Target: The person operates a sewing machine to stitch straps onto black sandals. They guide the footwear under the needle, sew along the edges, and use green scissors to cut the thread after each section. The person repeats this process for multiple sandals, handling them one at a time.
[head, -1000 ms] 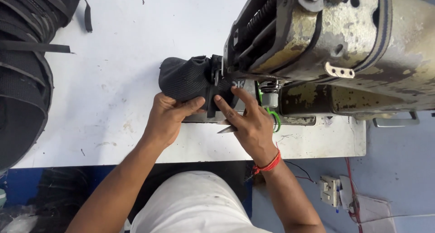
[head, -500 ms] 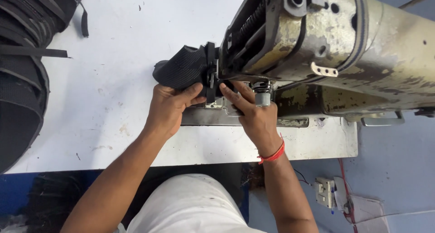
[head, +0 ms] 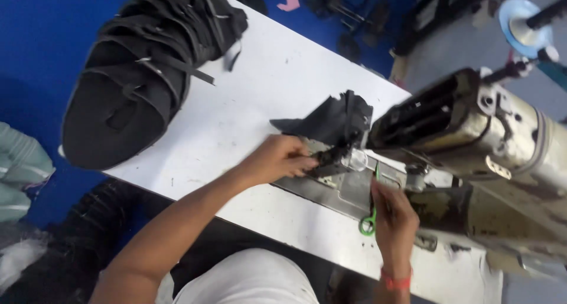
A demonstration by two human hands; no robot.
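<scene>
A black fabric piece (head: 333,124) lies on the white table (head: 236,115) at the head of a worn, cream sewing machine (head: 472,138). My left hand (head: 277,159) pinches the near end of the fabric by the needle area. My right hand (head: 393,212) holds a small green-handled thread snip (head: 372,206), its blades pointing up toward the presser foot. A red band sits on my right wrist (head: 394,278).
A tall pile of black fabric pieces with straps (head: 142,67) covers the table's far left end. The metal machine bed plate (head: 348,192) lies between my hands. Blue floor and dark clutter lie beyond the table; a thread stand (head: 525,17) rises at upper right.
The view has swung and tilted. My right hand has left the fabric and now holds the green snip below the needle. My left hand stays on the fabric.
</scene>
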